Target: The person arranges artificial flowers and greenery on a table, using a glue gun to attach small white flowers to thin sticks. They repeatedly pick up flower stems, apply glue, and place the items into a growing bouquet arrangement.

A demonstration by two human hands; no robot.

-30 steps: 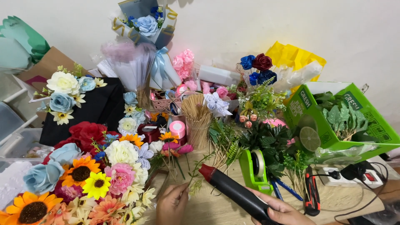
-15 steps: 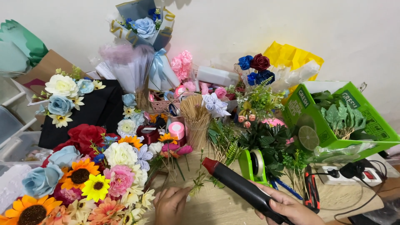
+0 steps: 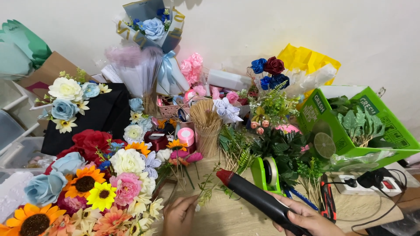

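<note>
- Wooden bench (image 3: 236,216): bare strip only at near edge, between artificial flowers (image 3: 87,183) and green tape dispenser (image 3: 269,174).
- Black glue gun (image 3: 258,199): red tip now raised, shifted slightly right; right hand (image 3: 306,218) wrapped around it.
- Left hand (image 3: 179,215): closed on green sprig (image 3: 203,192), barely moved.

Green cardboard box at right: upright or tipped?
Tipped. The green cardboard box lies tilted on its side, its open mouth facing the camera, with the green artificial leaves visible inside.
</note>
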